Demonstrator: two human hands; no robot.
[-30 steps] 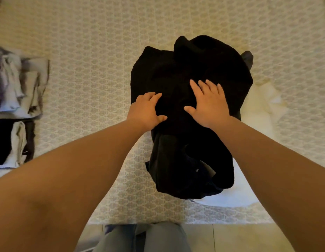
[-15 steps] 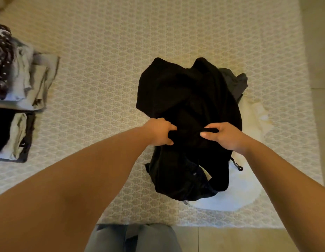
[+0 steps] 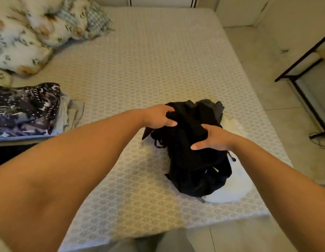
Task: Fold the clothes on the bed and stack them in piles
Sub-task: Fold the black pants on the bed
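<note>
Both hands gripping crumpled black fabric garment.
My left hand and right hand bunch its soft folds; honeycomb-textured mattress underneath.

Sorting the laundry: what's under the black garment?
A white cloth shows under the black garment, and a grey piece behind it. Both hands grip the garment; anything beneath its middle is covered.

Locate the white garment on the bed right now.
In the head view the white garment lies flat near the bed's near right corner, mostly covered by the bundled black clothing that both hands grip; only its right and near edges show.
</note>
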